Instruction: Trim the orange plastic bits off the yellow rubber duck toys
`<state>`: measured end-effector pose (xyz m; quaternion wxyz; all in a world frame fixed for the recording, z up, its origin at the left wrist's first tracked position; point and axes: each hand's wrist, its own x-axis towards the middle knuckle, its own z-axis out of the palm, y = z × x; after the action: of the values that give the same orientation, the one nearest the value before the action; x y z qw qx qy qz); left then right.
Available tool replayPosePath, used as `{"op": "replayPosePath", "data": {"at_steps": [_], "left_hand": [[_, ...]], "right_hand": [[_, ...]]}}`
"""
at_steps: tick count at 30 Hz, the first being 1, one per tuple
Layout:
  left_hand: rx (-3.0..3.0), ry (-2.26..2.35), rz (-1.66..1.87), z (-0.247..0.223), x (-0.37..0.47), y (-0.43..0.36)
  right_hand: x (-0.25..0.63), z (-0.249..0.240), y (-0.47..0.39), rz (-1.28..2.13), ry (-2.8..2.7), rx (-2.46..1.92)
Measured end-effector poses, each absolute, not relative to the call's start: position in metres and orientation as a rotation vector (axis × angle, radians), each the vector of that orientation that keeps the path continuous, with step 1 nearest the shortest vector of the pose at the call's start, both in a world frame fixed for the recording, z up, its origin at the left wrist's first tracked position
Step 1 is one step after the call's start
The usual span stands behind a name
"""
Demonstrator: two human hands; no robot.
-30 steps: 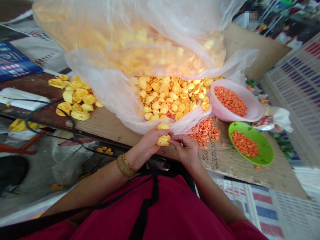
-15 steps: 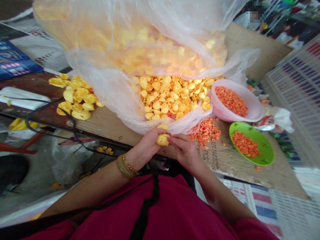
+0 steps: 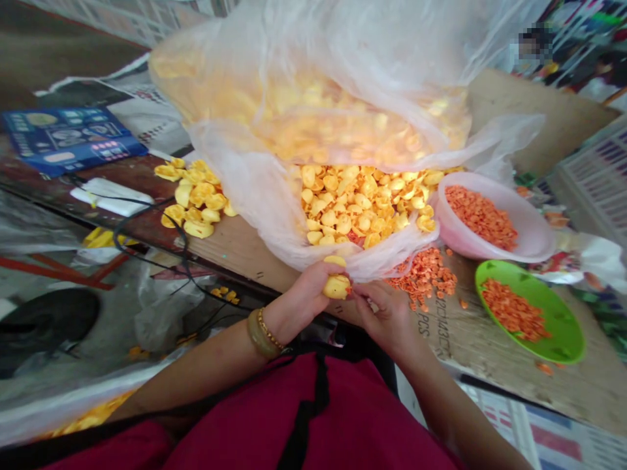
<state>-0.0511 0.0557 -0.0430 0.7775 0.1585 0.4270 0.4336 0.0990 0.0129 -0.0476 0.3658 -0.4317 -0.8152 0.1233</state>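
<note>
My left hand (image 3: 308,290) is closed around a small rounded yellow plastic shell (image 3: 336,286) with a dark dot on it. A bit of orange shows at the shell's right side, facing my other hand. Just to the right, my right hand (image 3: 389,316) has its thumb and fingertips drawn together close to that orange bit; what they pinch, if anything, is too small to tell. Behind both hands an open clear plastic bag (image 3: 274,241) is full of similar yellow shells (image 3: 360,205). Small orange pieces (image 3: 426,277) lie heaped on the cardboard beside my right hand.
A pink bowl (image 3: 536,225) and a green dish (image 3: 571,333), each holding orange pieces, stand at the right. Loose yellow shells (image 3: 198,196) lie left of the bag. A black cable (image 3: 117,245), white block (image 3: 115,196) and blue package (image 3: 73,140) are further left.
The whole view has shifted, so everything sits further right and slightly lower. My right fingertips have drawn back a little from the yellow shell, and orange now shows at its side.
</note>
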Motion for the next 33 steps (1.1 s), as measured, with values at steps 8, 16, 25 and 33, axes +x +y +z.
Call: {"op": "replayPosePath", "data": {"at_steps": [8,16,25,33], "left_hand": [[0.321,0.957,0.834,-0.054,-0.056,0.057],[0.222,1.017,0.775,-0.028,-0.059,0.052],[0.284,1.122,0.799,-0.026,-0.054,0.05],[0.331,1.238,0.763,-0.03,-0.036,0.053]], "right_hand": [[0.089,-0.054,0.01,0.26,-2.188,-1.053],[0.095,-0.044,0.013,0.424,-2.333,-1.189],[0.092,-0.023,0.006,0.232,-2.838,-1.243],[0.087,-0.046,-0.001,0.283,-2.772,-1.388]]}}
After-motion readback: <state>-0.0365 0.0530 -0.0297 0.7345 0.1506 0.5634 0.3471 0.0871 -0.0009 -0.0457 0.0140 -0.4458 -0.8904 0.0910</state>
